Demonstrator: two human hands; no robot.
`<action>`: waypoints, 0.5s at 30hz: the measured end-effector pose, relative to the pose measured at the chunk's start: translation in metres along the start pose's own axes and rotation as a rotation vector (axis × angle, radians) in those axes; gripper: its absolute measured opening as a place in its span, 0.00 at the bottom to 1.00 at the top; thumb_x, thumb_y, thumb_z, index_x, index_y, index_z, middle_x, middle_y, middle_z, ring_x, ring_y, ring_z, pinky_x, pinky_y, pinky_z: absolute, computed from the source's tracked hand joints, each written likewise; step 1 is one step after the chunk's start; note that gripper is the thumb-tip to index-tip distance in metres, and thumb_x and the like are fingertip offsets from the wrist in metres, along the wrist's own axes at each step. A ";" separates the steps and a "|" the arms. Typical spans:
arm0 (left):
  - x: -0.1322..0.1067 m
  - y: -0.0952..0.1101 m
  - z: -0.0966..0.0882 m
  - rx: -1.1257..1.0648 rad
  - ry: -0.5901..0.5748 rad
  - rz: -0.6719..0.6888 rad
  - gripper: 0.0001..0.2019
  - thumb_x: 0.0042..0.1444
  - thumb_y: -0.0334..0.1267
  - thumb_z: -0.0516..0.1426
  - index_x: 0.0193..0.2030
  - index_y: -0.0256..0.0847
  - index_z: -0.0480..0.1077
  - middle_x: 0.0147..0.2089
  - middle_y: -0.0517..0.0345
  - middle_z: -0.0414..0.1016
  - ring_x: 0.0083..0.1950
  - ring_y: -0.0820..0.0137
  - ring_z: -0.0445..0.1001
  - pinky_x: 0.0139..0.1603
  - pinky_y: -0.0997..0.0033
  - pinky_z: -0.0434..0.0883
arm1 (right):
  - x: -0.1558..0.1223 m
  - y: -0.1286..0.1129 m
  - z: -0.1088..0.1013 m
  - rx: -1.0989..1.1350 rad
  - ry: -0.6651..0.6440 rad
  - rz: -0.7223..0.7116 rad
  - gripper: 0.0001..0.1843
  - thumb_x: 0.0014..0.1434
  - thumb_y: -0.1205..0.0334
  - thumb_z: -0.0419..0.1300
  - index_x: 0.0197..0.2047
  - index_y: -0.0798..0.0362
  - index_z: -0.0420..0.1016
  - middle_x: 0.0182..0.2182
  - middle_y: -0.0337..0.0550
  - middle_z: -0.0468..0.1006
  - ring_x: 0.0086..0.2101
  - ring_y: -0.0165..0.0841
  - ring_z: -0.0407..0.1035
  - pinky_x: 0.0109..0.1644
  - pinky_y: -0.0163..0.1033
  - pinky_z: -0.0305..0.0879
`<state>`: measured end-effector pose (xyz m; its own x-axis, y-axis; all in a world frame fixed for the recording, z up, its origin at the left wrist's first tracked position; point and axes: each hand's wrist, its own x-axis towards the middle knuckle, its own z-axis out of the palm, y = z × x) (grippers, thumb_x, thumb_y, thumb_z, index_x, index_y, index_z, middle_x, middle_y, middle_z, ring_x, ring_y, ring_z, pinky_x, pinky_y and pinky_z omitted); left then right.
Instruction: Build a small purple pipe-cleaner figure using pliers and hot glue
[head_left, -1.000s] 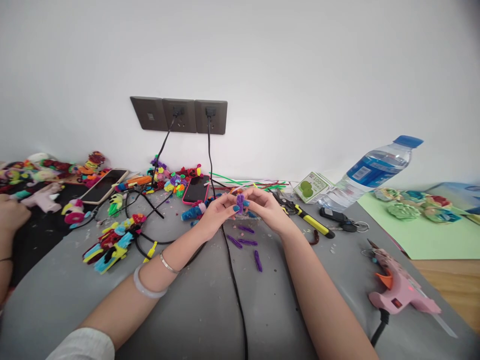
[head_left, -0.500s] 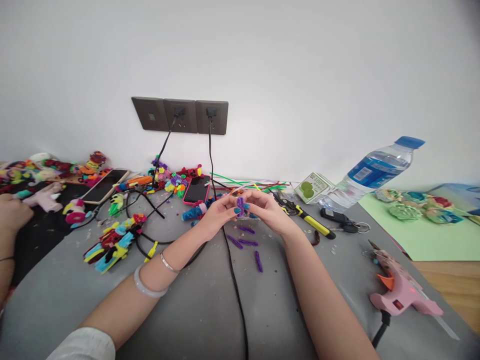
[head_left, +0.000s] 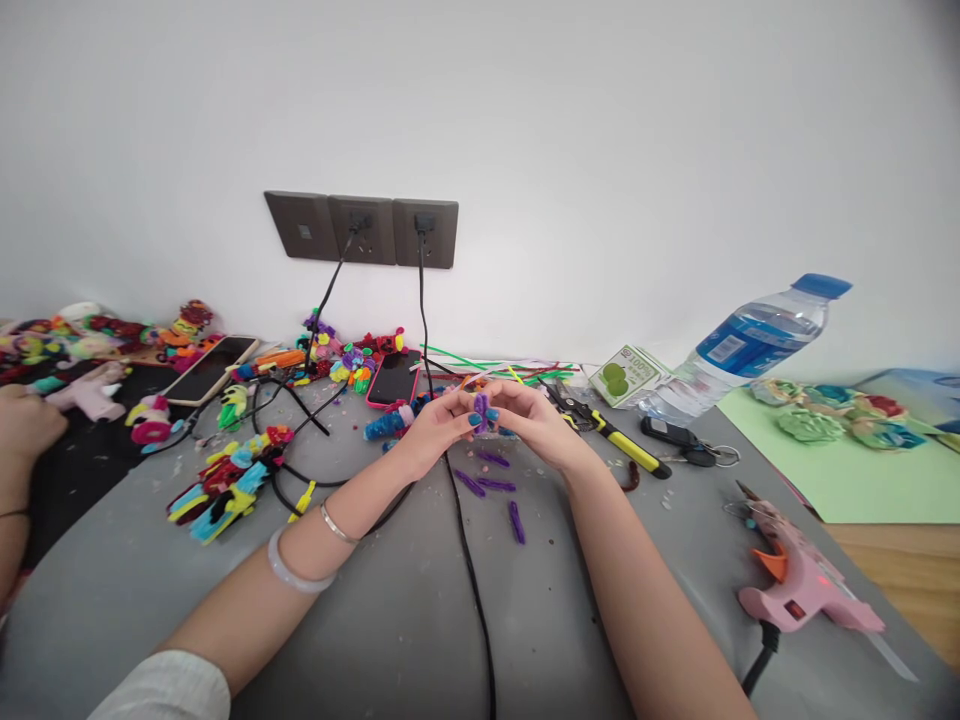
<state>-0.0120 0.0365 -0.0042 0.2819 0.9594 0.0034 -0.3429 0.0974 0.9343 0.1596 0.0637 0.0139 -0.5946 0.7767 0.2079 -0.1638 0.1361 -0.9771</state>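
Observation:
Between the fingertips of both hands is a small purple pipe cleaner piece (head_left: 481, 404), held upright above the table. My left hand (head_left: 444, 420) pinches it from the left with thumb and fingers. From the right, my right hand (head_left: 534, 418) grips it the same way, the two thumbs nearly meeting. Part of the piece is hidden behind the thumbs. Just below the hands, several folded purple pipe cleaner strips (head_left: 496, 485) lie loose on the grey table (head_left: 555, 620). A blue fuzzy roll (head_left: 384, 425) rests left of my left hand.
Yellow-handled pliers (head_left: 619, 440), a juice box (head_left: 626, 378), keys (head_left: 697, 455) and a tilted water bottle (head_left: 757, 345) stand or lie right. A pink glue gun (head_left: 799, 580) sits near right. Black cables (head_left: 469, 560) cross the table. A co-worker's hand (head_left: 26, 430) is far left.
Both hands keep their pinch on the purple pipe cleaner piece, with only a very slight shift of the fingers. The strips on the table have not moved.

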 end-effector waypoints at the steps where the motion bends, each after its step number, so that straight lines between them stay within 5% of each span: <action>1: 0.000 0.000 0.000 0.001 0.001 -0.001 0.25 0.37 0.55 0.71 0.31 0.38 0.71 0.32 0.61 0.67 0.32 0.75 0.65 0.32 0.75 0.65 | 0.000 0.000 0.000 0.002 -0.002 0.001 0.13 0.58 0.50 0.66 0.37 0.51 0.73 0.36 0.42 0.75 0.35 0.33 0.71 0.41 0.39 0.70; 15: 0.001 -0.006 -0.005 0.055 -0.038 0.038 0.22 0.41 0.55 0.70 0.34 0.39 0.77 0.33 0.58 0.71 0.33 0.73 0.67 0.34 0.73 0.66 | -0.001 -0.003 0.000 -0.020 -0.002 -0.013 0.16 0.55 0.49 0.68 0.32 0.50 0.70 0.32 0.40 0.76 0.33 0.34 0.72 0.39 0.41 0.70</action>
<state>-0.0145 0.0382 -0.0113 0.3040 0.9513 0.0514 -0.3041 0.0458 0.9515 0.1603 0.0627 0.0163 -0.5942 0.7735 0.2205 -0.1558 0.1582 -0.9750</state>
